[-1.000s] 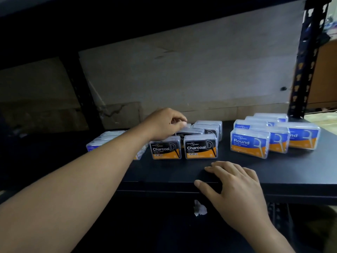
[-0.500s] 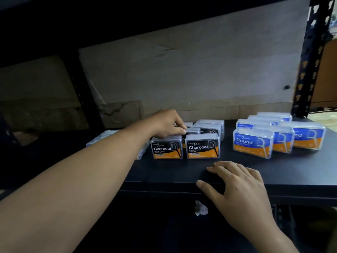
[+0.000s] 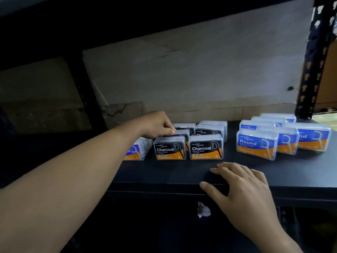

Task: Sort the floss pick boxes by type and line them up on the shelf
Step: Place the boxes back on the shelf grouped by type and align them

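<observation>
The left hand [image 3: 158,126] is pinching (tightly curled) a second-row Charcoal floss box [image 3: 182,133]; the right hand [image 3: 242,189] is resting, fingers [image 3: 228,168] straight, on the shelf edge [image 3: 164,172].

At centre frame, the left black box [image 3: 170,148] and right black box [image 3: 206,147] each read "mannings guardian" over "Charcoal Dental Flosser"; the finer print below is too small to read. The rear black box [image 3: 209,131] shows the same brand and "Ch". At right, the front blue box [image 3: 255,145] reads "Round Dental Flosser" under that brand. The far-right blue box [image 3: 313,137] shows only "nd".
</observation>
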`<action>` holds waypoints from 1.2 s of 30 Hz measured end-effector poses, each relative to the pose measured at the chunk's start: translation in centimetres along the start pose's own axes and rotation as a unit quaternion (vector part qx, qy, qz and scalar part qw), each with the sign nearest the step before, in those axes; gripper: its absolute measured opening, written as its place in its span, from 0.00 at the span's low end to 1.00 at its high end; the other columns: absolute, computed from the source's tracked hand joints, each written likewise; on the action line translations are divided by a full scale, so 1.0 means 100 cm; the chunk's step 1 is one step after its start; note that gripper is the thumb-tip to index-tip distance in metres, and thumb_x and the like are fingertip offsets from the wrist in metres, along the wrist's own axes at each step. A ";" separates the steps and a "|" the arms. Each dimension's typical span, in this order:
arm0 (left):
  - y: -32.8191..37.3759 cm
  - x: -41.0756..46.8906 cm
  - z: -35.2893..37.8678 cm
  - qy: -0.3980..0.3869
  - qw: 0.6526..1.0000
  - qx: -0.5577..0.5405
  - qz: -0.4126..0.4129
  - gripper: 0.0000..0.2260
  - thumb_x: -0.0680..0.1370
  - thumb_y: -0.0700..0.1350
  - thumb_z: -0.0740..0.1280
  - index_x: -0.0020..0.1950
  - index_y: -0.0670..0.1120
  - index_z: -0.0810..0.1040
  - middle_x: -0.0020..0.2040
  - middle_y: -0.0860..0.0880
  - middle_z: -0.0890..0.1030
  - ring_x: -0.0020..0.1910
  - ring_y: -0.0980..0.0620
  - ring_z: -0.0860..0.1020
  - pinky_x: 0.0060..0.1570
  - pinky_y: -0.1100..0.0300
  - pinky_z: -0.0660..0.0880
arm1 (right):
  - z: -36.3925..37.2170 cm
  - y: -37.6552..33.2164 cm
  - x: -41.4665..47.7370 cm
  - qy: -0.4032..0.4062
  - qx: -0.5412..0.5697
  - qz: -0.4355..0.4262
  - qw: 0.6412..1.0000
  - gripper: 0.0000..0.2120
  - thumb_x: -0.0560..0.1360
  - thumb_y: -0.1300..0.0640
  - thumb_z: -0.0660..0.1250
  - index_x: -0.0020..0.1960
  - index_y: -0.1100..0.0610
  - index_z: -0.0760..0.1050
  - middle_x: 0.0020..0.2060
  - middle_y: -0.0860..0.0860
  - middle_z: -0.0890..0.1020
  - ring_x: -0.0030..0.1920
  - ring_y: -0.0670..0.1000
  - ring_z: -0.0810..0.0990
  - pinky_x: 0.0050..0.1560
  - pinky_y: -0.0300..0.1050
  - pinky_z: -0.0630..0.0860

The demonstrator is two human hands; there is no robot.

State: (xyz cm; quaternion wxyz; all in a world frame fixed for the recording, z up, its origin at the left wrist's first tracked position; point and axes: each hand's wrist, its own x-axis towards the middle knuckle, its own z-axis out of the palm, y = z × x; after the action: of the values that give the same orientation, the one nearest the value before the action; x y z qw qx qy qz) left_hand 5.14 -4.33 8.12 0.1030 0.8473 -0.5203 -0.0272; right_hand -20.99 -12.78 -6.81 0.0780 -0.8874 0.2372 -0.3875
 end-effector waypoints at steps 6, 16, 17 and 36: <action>-0.003 -0.001 -0.002 -0.005 1.000 0.018 0.009 0.11 0.79 0.47 0.69 0.59 0.47 0.84 0.58 0.56 0.84 0.41 0.70 0.74 0.38 0.71 0.67 | 0.000 0.000 0.000 -0.004 -0.001 0.002 1.000 0.24 0.71 0.29 0.58 0.51 0.44 0.83 0.51 0.40 0.81 0.55 0.46 0.79 0.56 0.43 0.62; -0.003 -0.012 -0.011 -0.026 0.999 0.043 0.010 0.13 0.80 0.49 0.67 0.62 0.49 0.83 0.58 0.56 0.84 0.44 0.67 0.77 0.47 0.66 0.71 | 0.001 0.000 0.000 -0.006 -0.004 0.003 1.000 0.24 0.70 0.29 0.59 0.51 0.44 0.82 0.51 0.40 0.81 0.55 0.46 0.79 0.57 0.44 0.63; -0.003 -0.012 -0.012 -0.023 0.999 0.037 0.010 0.14 0.80 0.50 0.67 0.65 0.49 0.81 0.60 0.55 0.83 0.50 0.64 0.78 0.51 0.65 0.70 | 0.001 0.000 0.000 -0.005 -0.003 0.003 1.000 0.24 0.70 0.29 0.59 0.51 0.44 0.83 0.51 0.40 0.81 0.55 0.46 0.79 0.57 0.44 0.63; -0.007 -0.008 -0.001 -0.074 0.997 0.010 0.012 0.31 0.64 0.59 0.80 0.66 0.58 0.79 0.65 0.59 0.79 0.64 0.57 0.75 0.68 0.50 0.70 | 0.001 -0.001 0.001 -0.004 -0.004 0.008 1.000 0.24 0.70 0.30 0.60 0.50 0.45 0.83 0.51 0.40 0.82 0.55 0.46 0.80 0.58 0.46 0.65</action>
State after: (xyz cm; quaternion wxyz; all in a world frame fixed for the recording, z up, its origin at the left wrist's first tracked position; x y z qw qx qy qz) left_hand 5.39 -3.25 8.00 0.0558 0.8379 -0.5365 -0.0830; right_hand -20.86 -12.71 -6.78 0.0787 -0.8872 0.2451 -0.3829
